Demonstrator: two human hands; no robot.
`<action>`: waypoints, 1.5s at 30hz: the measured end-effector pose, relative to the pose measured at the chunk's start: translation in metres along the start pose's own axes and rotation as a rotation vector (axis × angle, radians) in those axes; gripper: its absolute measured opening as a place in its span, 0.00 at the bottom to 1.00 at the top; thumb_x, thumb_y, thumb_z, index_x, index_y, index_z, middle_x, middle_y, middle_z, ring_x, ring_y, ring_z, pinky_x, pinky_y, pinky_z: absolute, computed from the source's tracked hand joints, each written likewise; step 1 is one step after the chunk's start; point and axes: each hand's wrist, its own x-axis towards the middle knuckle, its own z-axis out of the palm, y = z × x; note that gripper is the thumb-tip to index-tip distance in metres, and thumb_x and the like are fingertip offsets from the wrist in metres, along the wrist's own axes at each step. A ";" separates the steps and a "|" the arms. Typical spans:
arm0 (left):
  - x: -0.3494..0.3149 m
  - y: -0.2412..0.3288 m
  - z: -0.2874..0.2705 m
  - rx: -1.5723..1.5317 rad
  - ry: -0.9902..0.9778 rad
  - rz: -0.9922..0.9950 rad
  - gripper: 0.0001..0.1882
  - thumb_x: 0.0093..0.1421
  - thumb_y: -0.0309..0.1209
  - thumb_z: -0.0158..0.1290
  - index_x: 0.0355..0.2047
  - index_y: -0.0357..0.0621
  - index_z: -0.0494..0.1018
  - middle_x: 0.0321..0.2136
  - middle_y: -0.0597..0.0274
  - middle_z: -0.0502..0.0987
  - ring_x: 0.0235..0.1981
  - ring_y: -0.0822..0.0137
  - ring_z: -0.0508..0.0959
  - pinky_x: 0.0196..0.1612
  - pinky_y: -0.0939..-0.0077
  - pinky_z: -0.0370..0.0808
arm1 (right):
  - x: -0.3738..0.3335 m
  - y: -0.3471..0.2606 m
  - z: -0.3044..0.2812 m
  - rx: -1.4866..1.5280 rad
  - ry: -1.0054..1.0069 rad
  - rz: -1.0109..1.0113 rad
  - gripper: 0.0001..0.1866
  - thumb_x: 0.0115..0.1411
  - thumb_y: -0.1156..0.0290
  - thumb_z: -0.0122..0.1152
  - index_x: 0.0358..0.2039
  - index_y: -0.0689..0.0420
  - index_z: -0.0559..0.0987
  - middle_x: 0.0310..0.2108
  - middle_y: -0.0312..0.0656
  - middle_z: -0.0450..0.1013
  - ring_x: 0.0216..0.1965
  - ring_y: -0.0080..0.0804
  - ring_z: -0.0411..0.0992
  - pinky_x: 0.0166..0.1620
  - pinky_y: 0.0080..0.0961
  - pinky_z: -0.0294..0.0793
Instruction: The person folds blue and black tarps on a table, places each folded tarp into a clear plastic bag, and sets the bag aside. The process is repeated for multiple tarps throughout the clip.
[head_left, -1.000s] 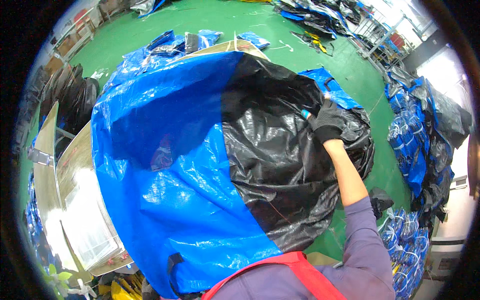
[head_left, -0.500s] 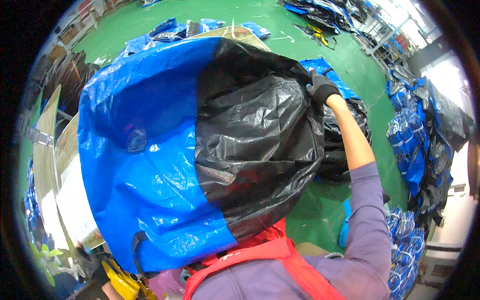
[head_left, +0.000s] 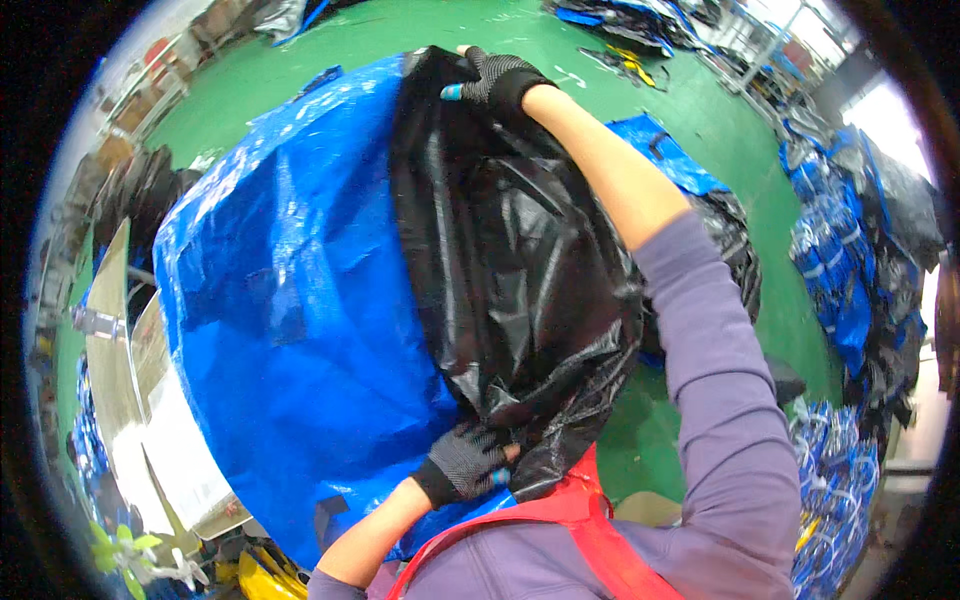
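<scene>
A large, glossy blue-and-black tarpaulin spreads in front of me, its blue half on the left and its crumpled black half on the right. My right hand, in a dark dotted glove with bare or blue-tipped fingers, grips the black part at the far edge, close to the colour seam. Near my body, my left hand is closed on the black part by the lower end of the seam. Folds partly hide the left fingertips. The surface under the tarpaulin is mostly covered.
Another blue-and-black pile lies on the green floor behind my right arm. Bundled blue sheets line the right side. At the left stand pale curved panels, with a light green plant-like object and yellow material below.
My right hand has moved left along the far edge to near the seam. My left hand has come from the lower left onto the near edge. The black half is drawn in more.
</scene>
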 end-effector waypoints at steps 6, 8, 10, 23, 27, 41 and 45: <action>0.045 -0.029 -0.093 0.080 0.690 -0.071 0.06 0.49 0.30 0.58 0.29 0.48 0.77 0.25 0.57 0.78 0.26 0.52 0.76 0.29 0.58 0.72 | -0.267 -0.009 -0.086 -0.527 -0.552 0.255 0.30 0.63 0.47 0.49 0.52 0.62 0.70 0.45 0.60 0.73 0.43 0.54 0.73 0.45 0.42 0.74; 0.061 -0.053 -0.105 0.276 0.596 -0.297 0.14 0.58 0.39 0.54 0.42 0.49 0.76 0.38 0.52 0.77 0.40 0.51 0.76 0.41 0.58 0.72 | -0.332 -0.029 -0.074 0.042 -0.697 0.717 0.27 0.66 0.48 0.44 0.44 0.62 0.77 0.34 0.48 0.77 0.37 0.43 0.74 0.41 0.34 0.73; 0.091 -0.083 -0.101 0.454 0.349 -0.058 0.25 0.62 0.50 0.46 0.55 0.55 0.71 0.57 0.53 0.67 0.61 0.45 0.61 0.64 0.48 0.52 | -0.360 -0.060 -0.048 0.616 -0.435 1.051 0.37 0.63 0.37 0.43 0.33 0.65 0.78 0.30 0.52 0.77 0.35 0.36 0.75 0.43 0.34 0.71; 0.111 -0.136 -0.089 0.392 0.109 -0.281 0.31 0.62 0.50 0.48 0.64 0.59 0.59 0.64 0.49 0.58 0.62 0.41 0.59 0.63 0.57 0.60 | -0.316 -0.054 -0.119 -0.696 -0.019 0.418 0.27 0.55 0.59 0.58 0.55 0.56 0.71 0.53 0.49 0.68 0.51 0.50 0.67 0.50 0.47 0.69; 0.008 -0.071 -0.111 0.448 0.553 -0.457 0.32 0.57 0.45 0.55 0.60 0.48 0.65 0.56 0.46 0.69 0.61 0.44 0.62 0.64 0.56 0.57 | -0.194 -0.126 -0.084 -0.053 -0.178 -0.147 0.28 0.57 0.54 0.55 0.56 0.53 0.70 0.51 0.53 0.71 0.50 0.49 0.71 0.54 0.40 0.69; -0.388 0.129 0.065 -0.814 1.633 -1.147 0.24 0.58 0.37 0.57 0.53 0.45 0.68 0.44 0.53 0.76 0.35 0.58 0.78 0.35 0.61 0.77 | -0.185 0.003 0.066 -0.432 -0.561 -0.055 0.51 0.49 0.30 0.52 0.69 0.40 0.51 0.68 0.52 0.46 0.69 0.55 0.42 0.68 0.54 0.30; -0.366 0.097 0.029 -0.322 0.691 -1.755 0.29 0.50 0.38 0.62 0.51 0.44 0.67 0.41 0.54 0.74 0.37 0.59 0.74 0.38 0.66 0.72 | -0.190 -0.004 0.039 -0.295 -0.668 -0.056 0.54 0.47 0.25 0.49 0.69 0.40 0.47 0.69 0.55 0.40 0.70 0.55 0.38 0.69 0.50 0.34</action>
